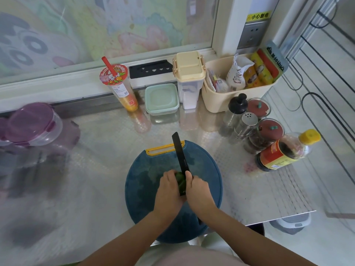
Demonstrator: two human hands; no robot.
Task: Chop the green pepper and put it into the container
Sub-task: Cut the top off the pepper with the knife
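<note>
Here both forearms reached forward over the board (138, 181), left hand (169, 191) curled down onto the pepper (180, 180) mid-board, right hand (198, 192) fisted around the knife (179, 156), blade against the pepper.

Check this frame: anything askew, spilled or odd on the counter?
One thing: the dark sauce bottle with the yellow cap lies on its side at the right of the counter, beside the upright spice jars. No spill shows. The blue cutting board overhangs the near counter edge.
</note>
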